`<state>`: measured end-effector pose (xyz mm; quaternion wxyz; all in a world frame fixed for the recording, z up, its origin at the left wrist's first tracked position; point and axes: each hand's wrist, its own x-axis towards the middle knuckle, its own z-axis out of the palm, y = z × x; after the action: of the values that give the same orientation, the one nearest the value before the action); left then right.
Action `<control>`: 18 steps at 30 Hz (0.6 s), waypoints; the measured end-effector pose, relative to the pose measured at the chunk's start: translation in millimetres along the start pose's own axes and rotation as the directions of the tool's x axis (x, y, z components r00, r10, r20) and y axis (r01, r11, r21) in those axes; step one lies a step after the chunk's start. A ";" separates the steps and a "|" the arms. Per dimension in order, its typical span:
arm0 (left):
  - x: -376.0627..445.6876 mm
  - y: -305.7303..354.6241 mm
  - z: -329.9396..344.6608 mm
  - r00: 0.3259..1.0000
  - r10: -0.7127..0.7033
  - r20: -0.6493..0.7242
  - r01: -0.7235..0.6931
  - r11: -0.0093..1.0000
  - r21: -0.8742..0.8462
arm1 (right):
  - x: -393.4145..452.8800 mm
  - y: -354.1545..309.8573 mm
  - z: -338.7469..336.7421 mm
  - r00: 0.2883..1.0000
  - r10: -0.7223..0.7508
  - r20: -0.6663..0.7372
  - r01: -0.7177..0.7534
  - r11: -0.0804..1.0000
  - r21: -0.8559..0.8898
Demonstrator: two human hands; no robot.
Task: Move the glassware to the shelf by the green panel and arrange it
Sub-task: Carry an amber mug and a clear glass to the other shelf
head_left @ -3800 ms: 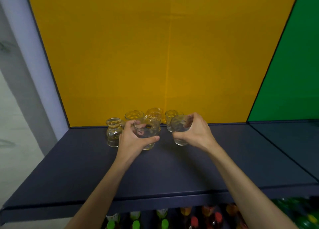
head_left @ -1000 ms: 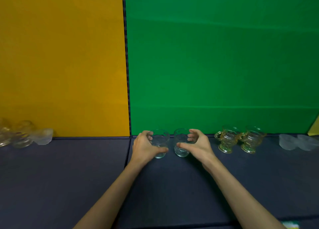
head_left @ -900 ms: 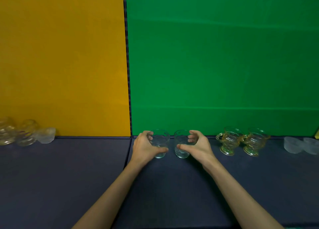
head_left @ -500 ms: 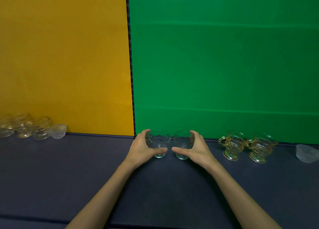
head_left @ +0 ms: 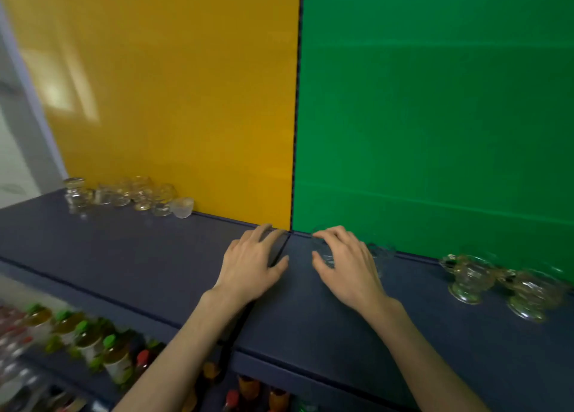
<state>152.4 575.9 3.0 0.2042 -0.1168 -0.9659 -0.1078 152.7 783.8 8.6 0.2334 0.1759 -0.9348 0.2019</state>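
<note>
Two clear glasses stand on the dark shelf (head_left: 310, 318) by the green panel (head_left: 435, 132). One clear glass (head_left: 324, 254) shows between the thumb and fingers of my right hand (head_left: 346, 267); the other clear glass (head_left: 381, 253) peeks out behind that hand. Both are blurred. My right hand hovers in front of them with fingers spread. My left hand (head_left: 253, 265) is flat and empty over the seam between the shelf sections. A cluster of glassware (head_left: 124, 194) stays at the far left by the yellow panel (head_left: 170, 101).
Two amber-tinted handled cups (head_left: 469, 278) (head_left: 534, 293) stand to the right by the green panel. A frosted cup (head_left: 183, 207) ends the left cluster. A lower shelf holds several bottles with green and red caps (head_left: 90, 340).
Both hands let go of the two clear glasses set down by the green panel and drew back leftward. The view swung left and down, showing the left cluster and the lower shelf.
</note>
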 end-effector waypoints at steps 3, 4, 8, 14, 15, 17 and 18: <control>-23.7 -22.8 -14.8 0.998 -0.059 0.034 0.055 0.993 0.100 | 3.9 -25.8 17.0 0.996 -0.036 0.077 0.032 0.998 0.052; -31.0 -32.1 -20.1 0.996 -0.081 0.042 0.075 0.990 0.122 | 5.2 -35.7 23.2 0.994 -0.050 0.096 0.043 0.997 0.068; -56.9 -73.1 -40.5 0.983 -0.172 0.066 0.158 0.971 0.177 | 10.6 -80.5 49.4 0.980 -0.112 0.167 0.099 0.992 0.083; -91.2 -141.0 -67.6 0.960 -0.261 0.100 0.234 0.947 0.221 | 21.2 -150.0 88.8 0.962 -0.154 0.224 0.139 0.987 0.080; -97.0 -154.0 -72.2 0.958 -0.269 0.101 0.241 0.944 0.223 | 23.7 -162.3 95.3 0.962 -0.150 0.229 0.135 0.988 0.077; -108.7 -182.4 -81.6 0.955 -0.282 0.095 0.254 0.939 0.232 | 29.2 -188.5 109.6 0.962 -0.141 0.235 0.128 0.989 0.073; -114.2 -197.2 -86.2 0.954 -0.286 0.091 0.258 0.937 0.235 | 32.1 -201.8 117.0 0.962 -0.137 0.236 0.124 0.990 0.070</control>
<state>232.7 345.8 0.4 0.1388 0.0351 -0.9895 -0.0199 168.8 549.7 -10.2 0.1264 0.2667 -0.9367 0.1887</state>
